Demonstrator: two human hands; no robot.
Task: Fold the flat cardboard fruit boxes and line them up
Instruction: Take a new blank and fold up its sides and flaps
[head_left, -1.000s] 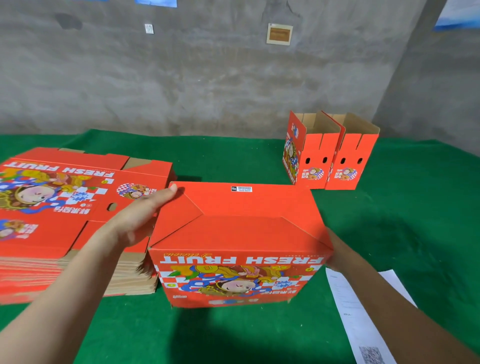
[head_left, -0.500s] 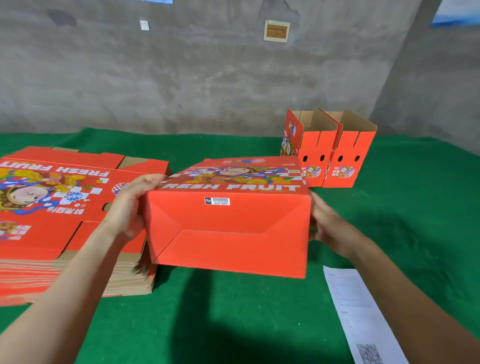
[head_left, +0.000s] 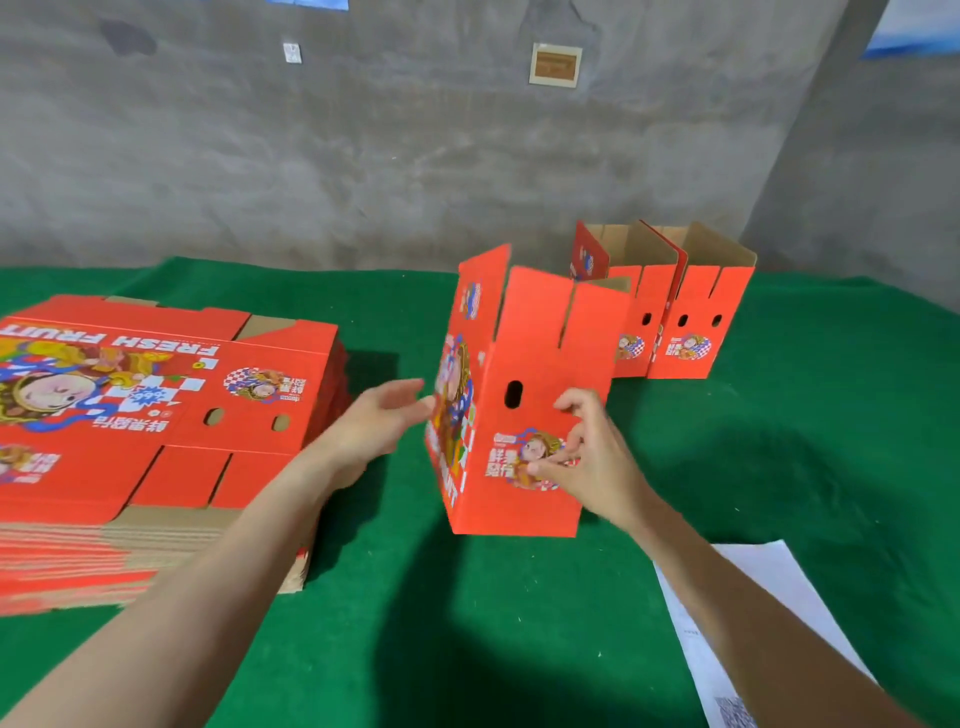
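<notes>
R hand (head_left: 589, 457) sits on the near face of the box (head_left: 530, 364), fingers bent, thumb on the printed badge; can't tell if it pinches the right edge or only rests there. L hand (head_left: 379, 421) is flat and relaxed, fingertips just touching the box's left side, holding nothing

Change: 1 s ago the box lay btm-up w/ a hand at each end; half a sec ago it was tipped, btm facing the camera; now it's upright, mouth up, flaps standing, a bit tilted, on or just off the cloth (head_left: 519, 623). I read that as btm closed and folding done for this one; what's left is to slide it in beside the 2 boxes (head_left: 680, 322) at the back right, which stand touching, near but apart from it

Contents: the 2 boxes show bare brown insides, nothing seen in them; the near box's inside is mostly hidden. Stack of flats (head_left: 156, 405) waits at left, so plenty remain. Paper (head_left: 753, 597) lies by the R arm
</notes>
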